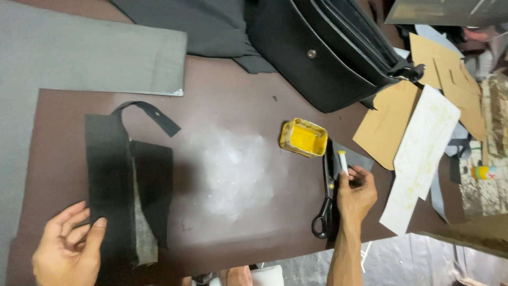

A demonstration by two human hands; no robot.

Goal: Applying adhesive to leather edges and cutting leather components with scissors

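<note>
A dark brown work surface (pixel 238 106) fills most of the frame, with a pale, scuffed patch near its middle and a grey sheet (pixel 79 47) lying across the upper left.

At the lower left, the left hand (pixel 66 249) rests with its fingers loosely spread and slightly curled; the thumb lies on the lower edge of a folded piece of black material (pixel 108 175), which stretches up the left side of the frame and shows a grey lining along its inner edge. A narrow black strap (pixel 153 114) curves off its top.

At the lower right of centre, the right hand (pixel 357 193) has its fingers closed around a small white stick-like tool (pixel 342 161), the tip pointing toward the top of the frame. Just left of that hand lie black scissors (pixel 325 201), handles toward the bottom edge. Near the tool's tip, slightly up and left, sits a small yellow tub (pixel 303 137).

A black bag (pixel 317 53) lies at the upper centre, and tan card pieces (pixel 386 124) and a stained white card strip (pixel 423 153) lie at the right.
</note>
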